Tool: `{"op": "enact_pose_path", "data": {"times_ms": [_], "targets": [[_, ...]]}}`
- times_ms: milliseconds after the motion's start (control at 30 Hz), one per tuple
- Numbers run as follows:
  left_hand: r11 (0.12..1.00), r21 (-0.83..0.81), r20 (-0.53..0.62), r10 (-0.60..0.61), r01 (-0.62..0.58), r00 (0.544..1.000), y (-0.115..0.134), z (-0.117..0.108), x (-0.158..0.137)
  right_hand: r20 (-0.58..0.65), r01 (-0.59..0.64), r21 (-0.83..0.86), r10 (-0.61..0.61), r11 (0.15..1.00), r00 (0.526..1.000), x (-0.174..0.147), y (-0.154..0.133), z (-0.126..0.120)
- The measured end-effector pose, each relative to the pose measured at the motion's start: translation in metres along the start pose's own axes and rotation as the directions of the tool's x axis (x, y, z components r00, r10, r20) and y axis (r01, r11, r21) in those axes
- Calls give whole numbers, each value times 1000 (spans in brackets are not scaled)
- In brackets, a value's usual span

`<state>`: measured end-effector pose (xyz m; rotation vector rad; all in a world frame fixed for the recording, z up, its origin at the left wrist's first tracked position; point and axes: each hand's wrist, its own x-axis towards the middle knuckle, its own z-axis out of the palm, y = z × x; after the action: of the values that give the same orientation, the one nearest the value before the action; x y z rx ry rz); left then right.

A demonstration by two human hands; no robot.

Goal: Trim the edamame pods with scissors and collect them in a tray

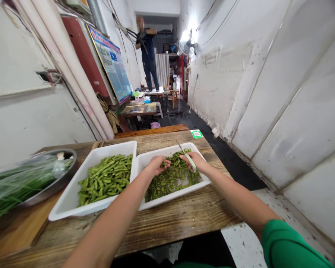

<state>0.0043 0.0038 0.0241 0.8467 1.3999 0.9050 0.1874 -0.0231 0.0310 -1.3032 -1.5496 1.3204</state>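
Note:
My left hand is over the right-hand white tray, its fingers closed on a green edamame pod; whether there is more than one is hidden. My right hand is closed around a cutting tool with a pale green handle and a slim metal blade pointing up and away. Whether it is scissors or a knife I cannot tell. Below both hands, loose edamame pods and small trimmings cover much of this tray. Plumper edamame pods are heaped in the left-hand white tray.
Both trays stand on a wooden table. To the left are a metal basin of bagged green stalks and a wooden board. A QR card lies at the far corner. Beyond, a person stands on a table holding dark hoses or cables.

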Motion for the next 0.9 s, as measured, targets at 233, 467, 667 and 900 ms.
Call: {"op": "enact_pose_path", "data": {"times_ms": [233, 467, 667, 900], "targets": [[886, 441, 74, 125, -145, 989, -3, 30, 16, -47, 39, 21, -38, 999, 998, 8, 7, -3], [656, 588, 181, 463, -473, 868, -14, 38, 33, -70, 53, 25, -51, 998, 996, 10, 8, -5], [860, 386, 146, 301, -334, 943, -8, 23, 15, 47, -18, -130, 25, 991, 999, 8, 9, -6], [974, 59, 213, 203, -220, 956, -8, -6, -9, 269, -15, -181, 64, 983, 961, -8, -4, 0]]}}
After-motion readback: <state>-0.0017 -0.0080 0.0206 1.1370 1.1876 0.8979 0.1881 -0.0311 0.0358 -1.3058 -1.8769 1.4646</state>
